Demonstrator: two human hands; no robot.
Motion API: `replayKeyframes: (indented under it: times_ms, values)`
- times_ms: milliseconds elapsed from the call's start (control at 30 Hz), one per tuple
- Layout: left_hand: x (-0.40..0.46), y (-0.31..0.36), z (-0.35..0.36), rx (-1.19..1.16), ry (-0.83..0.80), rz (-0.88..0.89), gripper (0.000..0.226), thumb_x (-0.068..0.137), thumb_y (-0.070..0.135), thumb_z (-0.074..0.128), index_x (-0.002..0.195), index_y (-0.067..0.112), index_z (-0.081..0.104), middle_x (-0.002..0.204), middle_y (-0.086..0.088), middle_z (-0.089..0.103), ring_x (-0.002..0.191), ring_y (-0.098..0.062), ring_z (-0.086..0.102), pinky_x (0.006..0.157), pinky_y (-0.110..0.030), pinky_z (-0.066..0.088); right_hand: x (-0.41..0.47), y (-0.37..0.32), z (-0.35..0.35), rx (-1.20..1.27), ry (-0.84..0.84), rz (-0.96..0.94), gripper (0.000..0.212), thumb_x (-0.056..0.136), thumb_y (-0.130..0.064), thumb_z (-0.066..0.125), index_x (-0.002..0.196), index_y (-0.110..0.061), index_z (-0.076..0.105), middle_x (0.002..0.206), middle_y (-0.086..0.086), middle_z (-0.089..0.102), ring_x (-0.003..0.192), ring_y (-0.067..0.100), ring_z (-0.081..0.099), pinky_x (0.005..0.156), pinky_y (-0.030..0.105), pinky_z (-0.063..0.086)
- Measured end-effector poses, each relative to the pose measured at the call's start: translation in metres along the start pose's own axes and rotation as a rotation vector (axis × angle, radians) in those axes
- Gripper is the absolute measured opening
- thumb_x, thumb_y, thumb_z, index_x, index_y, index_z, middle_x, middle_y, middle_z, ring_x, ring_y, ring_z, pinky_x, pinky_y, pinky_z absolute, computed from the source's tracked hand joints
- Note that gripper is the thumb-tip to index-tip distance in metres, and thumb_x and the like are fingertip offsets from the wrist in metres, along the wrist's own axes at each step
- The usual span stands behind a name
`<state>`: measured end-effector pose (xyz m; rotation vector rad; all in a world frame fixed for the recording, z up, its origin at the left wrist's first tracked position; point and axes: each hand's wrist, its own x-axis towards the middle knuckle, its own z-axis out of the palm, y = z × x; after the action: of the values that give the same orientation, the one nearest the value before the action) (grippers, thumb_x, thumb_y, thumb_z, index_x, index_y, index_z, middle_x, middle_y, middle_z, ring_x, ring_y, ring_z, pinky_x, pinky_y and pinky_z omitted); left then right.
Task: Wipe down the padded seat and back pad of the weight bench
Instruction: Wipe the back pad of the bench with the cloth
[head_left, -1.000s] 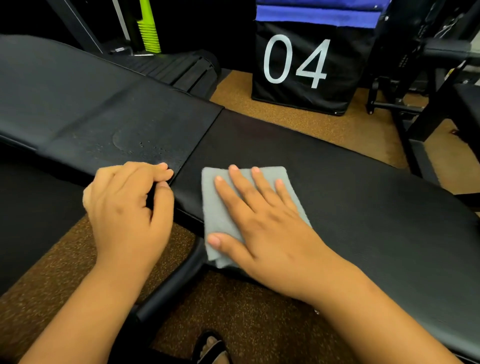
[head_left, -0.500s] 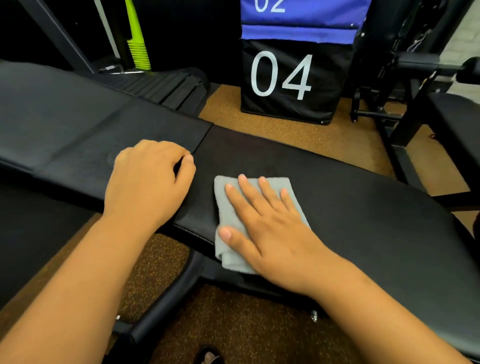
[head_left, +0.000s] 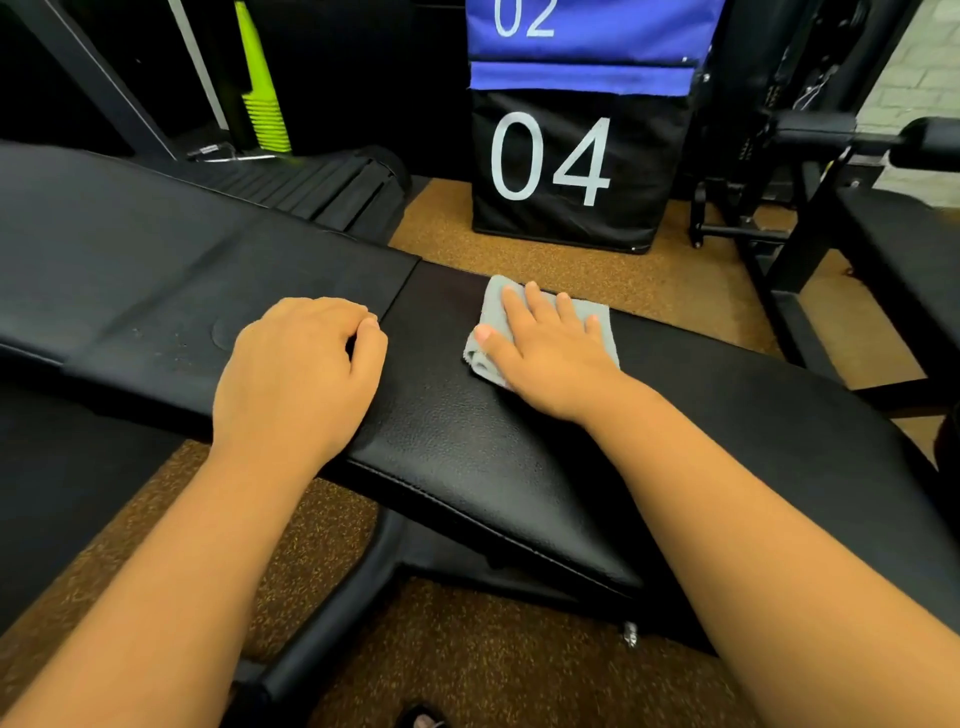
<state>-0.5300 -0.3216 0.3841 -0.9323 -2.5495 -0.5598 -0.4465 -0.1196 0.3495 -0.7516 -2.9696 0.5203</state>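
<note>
The black weight bench runs across the view as two pads. The left pad (head_left: 156, 270) meets the right pad (head_left: 467, 441) at a narrow gap. My right hand (head_left: 550, 353) presses flat, fingers straight, on a folded grey cloth (head_left: 492, 312) near the far edge of the right pad, close to the gap. My left hand (head_left: 296, 374) rests on the end of the left pad with its fingers loosely curled at the gap, holding nothing. Faint wet marks show on the left pad beside that hand.
A black box marked 04 (head_left: 571, 156) stands on the brown floor behind the bench, with a blue box (head_left: 582, 31) on top. Stacked green cones (head_left: 262, 98) are at the back left. Another bench and machine frame (head_left: 904, 244) stand at the right. The bench's black leg (head_left: 332, 623) runs below.
My right hand has slid the cloth from the near edge of the right pad across to its far edge. My left hand has stayed on the end of the left pad.
</note>
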Motion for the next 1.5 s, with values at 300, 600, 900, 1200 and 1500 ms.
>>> replayKeyframes:
  times_ms: [300, 600, 900, 1200, 1500]
  values:
    - [0.000, 0.002, -0.001, -0.016, 0.012, 0.015, 0.036, 0.099, 0.032, 0.039, 0.096, 0.019, 0.071, 0.107, 0.009, 0.070, 0.104, -0.020, 0.058, 0.079, -0.038, 0.046, -0.074, 0.005, 0.005, -0.003, -0.043, -0.172, 0.075, 0.089, -0.071, 0.011, 0.154, -0.039, -0.007, 0.162, -0.013, -0.016, 0.148, 0.016, -0.021, 0.120, 0.046, -0.011]
    - [0.001, 0.001, 0.000, -0.019, 0.025, 0.001, 0.035, 0.097, 0.032, 0.040, 0.093, 0.018, 0.072, 0.104, 0.008, 0.071, 0.102, -0.021, 0.058, 0.081, -0.039, 0.046, 0.059, 0.042, -0.009, -0.055, 0.044, 0.073, 0.071, 0.093, -0.069, 0.015, 0.154, -0.032, 0.018, 0.161, 0.002, 0.021, 0.147, 0.036, 0.018, 0.115, 0.061, 0.011]
    - [0.000, 0.002, 0.001, -0.034, 0.037, -0.004, 0.031, 0.095, 0.032, 0.044, 0.102, 0.022, 0.073, 0.111, 0.010, 0.070, 0.109, -0.020, 0.057, 0.084, -0.038, 0.046, -0.059, -0.009, 0.009, -0.022, 0.000, -0.249, 0.075, 0.090, -0.069, 0.010, 0.155, -0.035, -0.003, 0.164, -0.007, -0.011, 0.150, 0.022, -0.016, 0.120, 0.050, -0.008]
    - [0.000, 0.003, 0.000, -0.070, 0.041, -0.042, 0.032, 0.094, 0.033, 0.044, 0.106, 0.025, 0.072, 0.111, 0.011, 0.070, 0.110, -0.019, 0.057, 0.083, -0.039, 0.048, 0.035, 0.038, -0.006, -0.037, 0.043, 0.003, 0.067, 0.097, -0.065, 0.019, 0.156, -0.033, 0.009, 0.165, 0.000, 0.005, 0.150, 0.032, 0.003, 0.118, 0.056, 0.004]
    - [0.000, 0.003, 0.001, -0.075, 0.051, -0.047, 0.032, 0.093, 0.033, 0.045, 0.107, 0.025, 0.072, 0.113, 0.009, 0.069, 0.111, -0.020, 0.056, 0.086, -0.039, 0.047, -0.012, 0.002, 0.008, -0.024, 0.045, -0.120, 0.069, 0.096, -0.066, 0.016, 0.156, -0.034, 0.002, 0.165, -0.002, -0.004, 0.151, 0.028, -0.008, 0.119, 0.053, -0.003]
